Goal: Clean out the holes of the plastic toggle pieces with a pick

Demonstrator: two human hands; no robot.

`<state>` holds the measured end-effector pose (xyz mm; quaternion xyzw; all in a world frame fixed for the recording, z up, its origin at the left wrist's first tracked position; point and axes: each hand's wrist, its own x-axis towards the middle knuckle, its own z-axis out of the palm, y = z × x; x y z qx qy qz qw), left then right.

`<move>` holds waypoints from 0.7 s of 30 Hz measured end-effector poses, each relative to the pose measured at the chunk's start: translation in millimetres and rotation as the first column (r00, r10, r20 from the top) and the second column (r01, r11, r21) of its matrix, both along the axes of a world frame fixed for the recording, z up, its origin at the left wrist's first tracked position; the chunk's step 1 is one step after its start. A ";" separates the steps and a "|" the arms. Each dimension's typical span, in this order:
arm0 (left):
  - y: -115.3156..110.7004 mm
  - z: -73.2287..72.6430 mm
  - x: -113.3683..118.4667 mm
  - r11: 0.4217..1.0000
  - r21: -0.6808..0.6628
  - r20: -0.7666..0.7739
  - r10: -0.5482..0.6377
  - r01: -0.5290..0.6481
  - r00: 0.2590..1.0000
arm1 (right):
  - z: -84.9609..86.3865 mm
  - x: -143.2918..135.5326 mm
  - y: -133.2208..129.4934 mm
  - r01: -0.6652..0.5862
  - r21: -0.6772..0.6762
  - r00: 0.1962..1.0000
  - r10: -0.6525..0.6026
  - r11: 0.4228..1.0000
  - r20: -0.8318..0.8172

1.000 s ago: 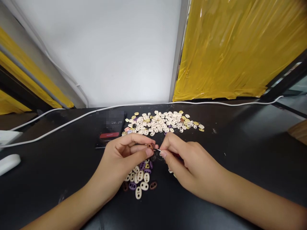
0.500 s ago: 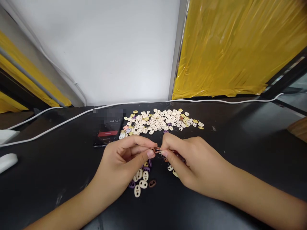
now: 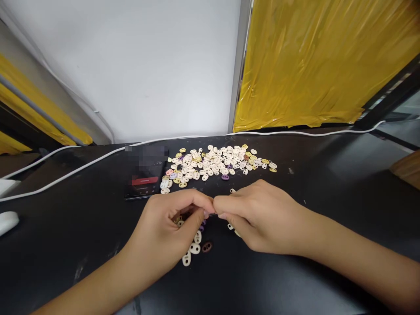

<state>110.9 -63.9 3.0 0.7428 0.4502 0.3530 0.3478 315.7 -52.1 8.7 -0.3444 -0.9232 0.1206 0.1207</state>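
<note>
My left hand [image 3: 173, 218] is closed in a pinch, thumb against forefinger. The small brown piece seen at its fingertips earlier is almost wholly hidden; a thin dark sliver shows there. My right hand [image 3: 259, 214] pinches too, its fingertips touching those of the left, and what it grips is hidden. Under and beside my left hand lie several oval pieces with two holes, among them a cream piece [image 3: 194, 248] and a brown piece [image 3: 207, 246]. A few pale pieces peek out by my right hand, one of them a small white piece [image 3: 230, 226].
A wide spread of mostly cream two-holed pieces [image 3: 215, 168] lies beyond my hands on the black table [image 3: 278, 280]. A phone [image 3: 144, 192] lies to its left. A white cable [image 3: 82, 165] runs along the back; a rounded white object [image 3: 8, 222] sits far left.
My fingertips have come together, covering the brown piece and thin metallic thing that showed between them. My right hand has turned slightly, and the view has shifted a little.
</note>
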 end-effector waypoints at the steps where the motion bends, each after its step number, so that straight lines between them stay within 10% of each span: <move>1: 1.8 -0.6 0.6 1.000 0.031 -0.040 -0.003 0.005 0.999 | -1.9 -0.9 1.1 0.000 0.015 1.000 0.000 1.000 0.021; 12: 21.1 1.1 -14.3 0.998 -0.043 0.016 0.038 -0.037 0.999 | -0.2 6.9 10.6 0.181 -0.039 0.977 -0.184 0.983 -0.109; 21: 17.1 5.7 -21.4 0.977 0.158 -0.378 -0.076 0.145 0.923 | -16.5 -5.7 4.6 0.069 -0.018 0.997 -0.069 0.997 0.024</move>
